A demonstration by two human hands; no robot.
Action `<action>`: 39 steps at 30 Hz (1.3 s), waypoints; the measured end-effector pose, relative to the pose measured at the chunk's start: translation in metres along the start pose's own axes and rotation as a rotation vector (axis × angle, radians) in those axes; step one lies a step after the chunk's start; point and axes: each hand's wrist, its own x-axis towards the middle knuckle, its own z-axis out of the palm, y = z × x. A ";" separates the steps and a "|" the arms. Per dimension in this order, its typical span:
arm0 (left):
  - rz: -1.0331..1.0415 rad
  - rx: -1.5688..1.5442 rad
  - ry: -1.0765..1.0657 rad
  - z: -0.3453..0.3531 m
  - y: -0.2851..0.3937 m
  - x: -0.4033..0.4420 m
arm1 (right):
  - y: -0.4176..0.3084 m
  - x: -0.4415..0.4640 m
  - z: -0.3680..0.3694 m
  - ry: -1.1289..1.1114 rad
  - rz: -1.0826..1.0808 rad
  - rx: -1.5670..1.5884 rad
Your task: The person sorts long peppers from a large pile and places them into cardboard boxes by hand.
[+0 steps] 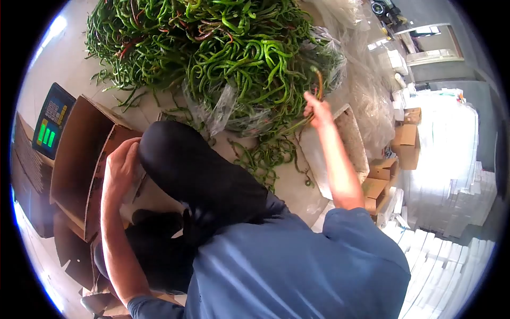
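Observation:
A large heap of long green chili peppers [234, 64], with a few red ones among them, lies in front of me on clear plastic. My right hand [319, 110] is closed at the heap's right edge. A reddish-brown chili pepper [319, 84] sticks up from it, and greenish stems or peppers trail below. To the left, my left hand [122, 162] is by my bent knee and the edge of an open cardboard box [79, 143]. Its fingers are bent close together, their tips partly hidden, and I cannot tell whether they grip anything.
A white foam box [348, 135] stands under my right forearm. Loose peppers [265, 165] lie on the floor near my knee. A scale with a lit green display [53, 121] is at the left. Crumpled plastic [366, 80], small cartons [406, 141] and white stacks [446, 159] fill the right.

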 end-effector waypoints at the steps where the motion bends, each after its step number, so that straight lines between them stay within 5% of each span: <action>1: 0.008 -0.010 -0.002 0.002 -0.007 0.000 | 0.019 0.000 0.004 0.069 -0.065 -0.090; 4: -0.028 -0.096 -0.020 0.007 -0.024 0.004 | 0.065 0.015 0.023 0.276 -0.260 -0.322; 11: -0.039 -0.071 -0.014 0.010 -0.026 0.002 | 0.073 0.005 0.060 0.141 0.101 -0.026; 16: -0.038 -0.116 -0.041 0.014 -0.038 0.005 | 0.064 0.017 0.051 0.223 0.148 -0.042; 20: -0.046 -0.125 -0.034 0.015 -0.036 0.005 | 0.024 -0.001 0.019 -0.105 0.218 -0.166; 25: -0.084 -0.153 -0.046 0.016 -0.029 0.004 | -0.022 -0.025 0.007 -0.220 0.353 0.130; 28: -0.077 -0.116 -0.052 0.014 -0.028 0.002 | -0.032 -0.043 0.008 -0.120 0.305 0.004; 34: -0.075 -0.111 -0.048 0.012 -0.022 -0.003 | -0.075 -0.099 0.005 0.024 -0.150 -0.703; 39: -0.030 -0.084 -0.039 0.009 -0.029 -0.006 | -0.072 -0.122 -0.042 -0.127 -0.073 -0.779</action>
